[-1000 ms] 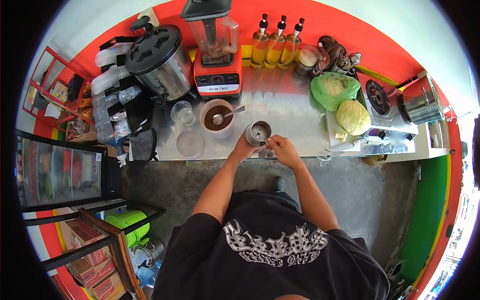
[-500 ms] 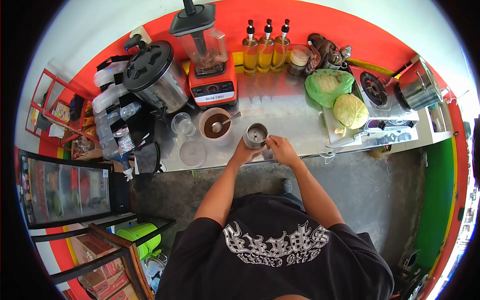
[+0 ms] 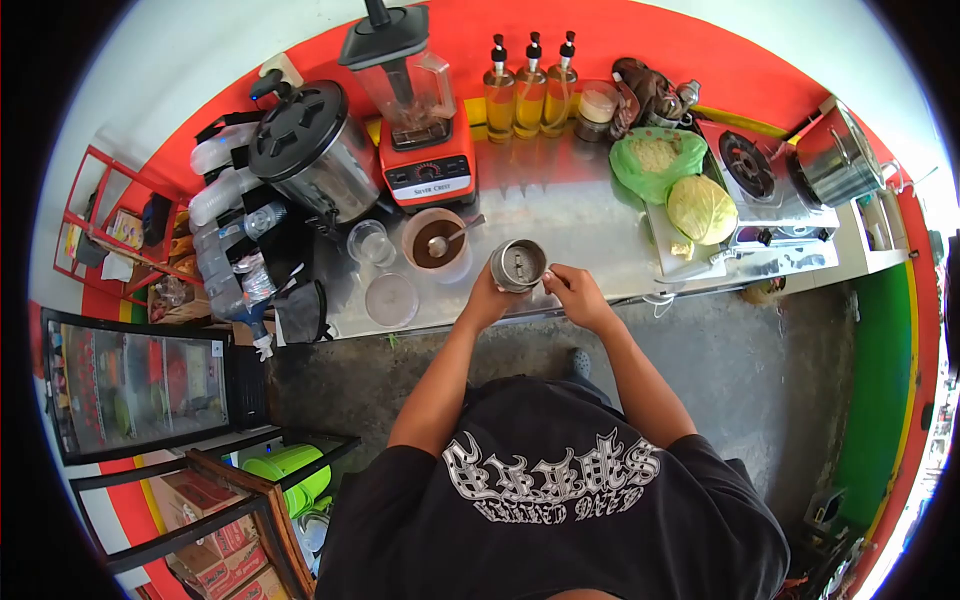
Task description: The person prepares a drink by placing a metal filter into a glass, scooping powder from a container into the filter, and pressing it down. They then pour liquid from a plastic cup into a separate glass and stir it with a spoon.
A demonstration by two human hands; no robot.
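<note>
A small round steel cup, which looks like a hand-crank sifter (image 3: 519, 264), is held over the counter's front edge. My left hand (image 3: 485, 302) wraps round its left and lower side. At its right side my right hand (image 3: 578, 296) is closed in a pinch, on what looks like the small crank; the fingers mostly hide it. Inside the cup a metal piece crosses the bottom. To the left stands a tub of brown powder (image 3: 425, 252) with a spoon (image 3: 455, 236) resting in it. Beside the tub are a clear plastic cup (image 3: 371, 244) and a round translucent lid (image 3: 391, 300).
A red blender (image 3: 428, 170) and a steel urn (image 3: 330, 165) stand behind on the steel counter (image 3: 560, 210). Three pump bottles (image 3: 529, 100) line the wall. A cabbage (image 3: 702, 211), a green bag (image 3: 658, 165) and a gas stove (image 3: 748, 172) with a pot are at right.
The sifter's mouth has tipped more toward the camera and the piece inside sits differently. My right hand has moved slightly right. The whole view has shifted a little.
</note>
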